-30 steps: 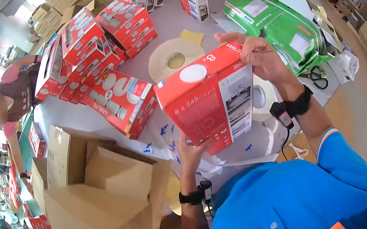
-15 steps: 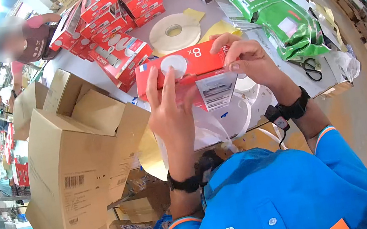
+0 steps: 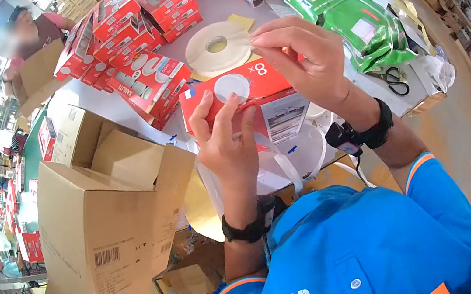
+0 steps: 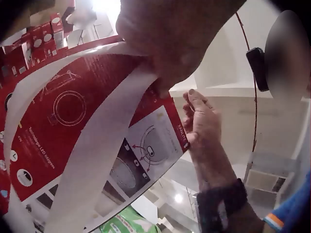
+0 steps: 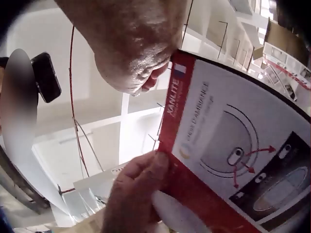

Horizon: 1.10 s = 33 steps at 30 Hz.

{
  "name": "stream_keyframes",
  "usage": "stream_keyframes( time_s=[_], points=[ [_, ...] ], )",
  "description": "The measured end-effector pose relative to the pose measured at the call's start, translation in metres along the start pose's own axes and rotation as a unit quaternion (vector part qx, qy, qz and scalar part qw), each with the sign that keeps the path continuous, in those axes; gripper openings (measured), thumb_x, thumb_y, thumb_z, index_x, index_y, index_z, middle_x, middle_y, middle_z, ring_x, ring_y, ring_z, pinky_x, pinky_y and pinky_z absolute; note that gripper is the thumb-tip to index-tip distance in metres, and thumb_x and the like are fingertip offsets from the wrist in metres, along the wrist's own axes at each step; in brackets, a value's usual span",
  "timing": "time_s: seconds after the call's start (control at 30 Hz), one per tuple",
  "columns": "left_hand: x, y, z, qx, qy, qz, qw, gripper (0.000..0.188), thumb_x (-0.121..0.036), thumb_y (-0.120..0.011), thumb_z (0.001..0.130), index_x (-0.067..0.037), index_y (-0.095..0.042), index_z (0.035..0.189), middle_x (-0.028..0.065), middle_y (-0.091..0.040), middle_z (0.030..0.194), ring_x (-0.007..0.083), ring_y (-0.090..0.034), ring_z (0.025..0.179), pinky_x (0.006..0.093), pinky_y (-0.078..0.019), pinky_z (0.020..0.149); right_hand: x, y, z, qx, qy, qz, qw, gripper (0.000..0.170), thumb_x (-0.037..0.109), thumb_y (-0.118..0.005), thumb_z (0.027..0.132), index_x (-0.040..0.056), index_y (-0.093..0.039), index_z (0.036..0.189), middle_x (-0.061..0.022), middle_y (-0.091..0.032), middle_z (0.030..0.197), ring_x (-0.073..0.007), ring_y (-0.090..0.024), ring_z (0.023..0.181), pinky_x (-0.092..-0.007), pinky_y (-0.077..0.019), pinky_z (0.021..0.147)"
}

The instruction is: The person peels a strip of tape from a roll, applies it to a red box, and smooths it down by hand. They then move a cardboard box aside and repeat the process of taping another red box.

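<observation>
Head view: right hand (image 3: pixel 309 61) (fingertips together) now off red box (image 3: pixel 263 88).

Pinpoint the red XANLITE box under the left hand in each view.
Head: the red XANLITE box lies just above the centre.
Left wrist: the box fills much of the left side.
Right wrist: the box spans the right side.
Shared landmark: the left hand, near centre, at the top, and at lower left of centre respectively.
</observation>
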<state>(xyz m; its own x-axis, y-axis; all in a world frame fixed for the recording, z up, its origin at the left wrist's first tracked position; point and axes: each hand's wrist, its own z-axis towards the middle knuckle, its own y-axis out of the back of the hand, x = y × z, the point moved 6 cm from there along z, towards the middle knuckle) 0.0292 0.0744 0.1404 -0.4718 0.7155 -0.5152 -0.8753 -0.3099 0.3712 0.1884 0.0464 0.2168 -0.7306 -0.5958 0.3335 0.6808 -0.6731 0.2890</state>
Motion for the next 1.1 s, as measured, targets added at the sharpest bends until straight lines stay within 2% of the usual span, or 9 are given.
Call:
stream_keyframes(
  time_s=[0.2, 0.33, 0.43, 0.53, 0.63, 0.73, 0.83, 0.93, 1.1],
  points=[
    [0.002, -0.004, 0.003, 0.004, 0.032, -0.024, 0.999, 0.035, -0.013, -0.078, 0.068, -0.003, -0.064, 0.099, 0.0155, -0.057, 0.11, 0.0289, -0.056, 0.103, 0.0364, -0.0447, 0.087, -0.014, -0.013, -0.004, 0.056, -0.078, -0.001, 0.995, 0.01, -0.003, -0.065, 0.077, 0.0013, -0.065, 0.086, -0.0081, -0.066, 0.088, -0.0098, -0.06, 0.07, -0.0198, -0.0469, 0.056],
    [0.005, -0.006, 0.001, -0.004, 0.056, -0.045, 0.997, 0.034, -0.013, -0.078, 0.069, -0.002, -0.064, 0.097, 0.0161, -0.058, 0.111, 0.0286, -0.056, 0.103, 0.0367, -0.0436, 0.089, -0.016, -0.013, 0.0, 0.062, -0.077, 0.006, 0.995, 0.01, -0.004, -0.065, 0.077, 0.0001, -0.064, 0.087, -0.0086, -0.066, 0.089, -0.0104, -0.061, 0.072, -0.0207, -0.0484, 0.058],
    [0.006, -0.006, 0.003, 0.002, 0.05, -0.05, 0.997, 0.032, -0.012, -0.077, 0.069, -0.002, -0.064, 0.097, 0.0161, -0.058, 0.11, 0.0282, -0.056, 0.102, 0.0364, -0.044, 0.089, -0.009, -0.011, 0.003, 0.003, -0.051, 0.022, 0.998, 0.009, 0.003, -0.069, 0.075, 0.0048, -0.065, 0.083, -0.0061, -0.064, 0.079, -0.0152, -0.062, 0.067, -0.0258, -0.0488, 0.053],
    [0.004, -0.004, 0.002, -0.014, 0.006, -0.015, 1.0, 0.033, -0.017, -0.078, 0.069, -0.004, -0.063, 0.096, 0.0155, -0.059, 0.11, 0.0277, -0.061, 0.097, 0.0336, -0.0526, 0.077, 0.003, -0.015, -0.004, 0.042, 0.044, -0.072, 0.996, 0.013, 0.006, -0.07, 0.072, 0.0058, -0.065, 0.084, -0.0054, -0.065, 0.083, -0.0188, -0.064, 0.072, -0.0282, -0.051, 0.059],
    [0.005, -0.003, 0.002, -0.012, 0.011, -0.032, 0.999, 0.032, -0.015, -0.077, 0.07, -0.004, -0.064, 0.096, 0.0157, -0.059, 0.11, 0.0279, -0.061, 0.097, 0.033, -0.053, 0.077, 0.011, -0.019, -0.019, 0.086, 0.072, -0.094, 0.989, 0.017, 0.009, -0.068, 0.07, 0.0082, -0.065, 0.087, -0.0039, -0.065, 0.087, -0.0201, -0.064, 0.074, -0.029, -0.0519, 0.061],
    [0.005, -0.002, 0.002, -0.013, 0.003, -0.029, 0.999, 0.032, -0.015, -0.077, 0.07, -0.004, -0.064, 0.096, 0.0162, -0.059, 0.11, 0.0284, -0.062, 0.096, 0.0332, -0.0532, 0.076, 0.017, -0.023, -0.029, 0.13, 0.122, -0.121, 0.977, 0.019, 0.012, -0.065, 0.07, 0.0103, -0.064, 0.089, -0.003, -0.065, 0.089, -0.0179, -0.064, 0.074, -0.0279, -0.0517, 0.06],
    [0.004, -0.001, 0.002, -0.017, -0.003, -0.036, 0.999, 0.032, -0.014, -0.077, 0.07, -0.003, -0.063, 0.097, 0.0167, -0.058, 0.109, 0.0289, -0.062, 0.096, 0.0333, -0.0533, 0.076, 0.016, -0.021, -0.036, 0.136, 0.145, -0.126, 0.972, 0.019, 0.013, -0.062, 0.069, 0.01, -0.063, 0.088, -0.0032, -0.065, 0.089, -0.0167, -0.064, 0.074, -0.0264, -0.0512, 0.059],
    [0.004, -0.002, 0.001, 0.002, 0.033, -0.058, 0.998, 0.03, -0.01, -0.075, 0.071, -0.002, -0.063, 0.097, 0.0166, -0.058, 0.11, 0.0285, -0.057, 0.102, 0.0366, -0.0439, 0.089, 0.016, -0.02, -0.04, 0.144, 0.16, -0.12, 0.969, 0.02, 0.013, -0.063, 0.068, 0.0092, -0.063, 0.088, -0.0036, -0.064, 0.088, -0.0162, -0.063, 0.074, -0.0263, -0.0513, 0.059],
    [0.004, -0.001, 0.001, 0.002, 0.033, -0.06, 0.998, 0.03, -0.009, -0.074, 0.071, -0.001, -0.063, 0.098, 0.0167, -0.058, 0.111, 0.0288, -0.056, 0.102, 0.0362, -0.0445, 0.088, 0.018, -0.021, -0.043, 0.146, 0.175, -0.113, 0.967, 0.02, 0.015, -0.063, 0.068, 0.0088, -0.064, 0.087, -0.004, -0.064, 0.089, -0.0177, -0.063, 0.075, -0.028, -0.0512, 0.059]
  ],
)
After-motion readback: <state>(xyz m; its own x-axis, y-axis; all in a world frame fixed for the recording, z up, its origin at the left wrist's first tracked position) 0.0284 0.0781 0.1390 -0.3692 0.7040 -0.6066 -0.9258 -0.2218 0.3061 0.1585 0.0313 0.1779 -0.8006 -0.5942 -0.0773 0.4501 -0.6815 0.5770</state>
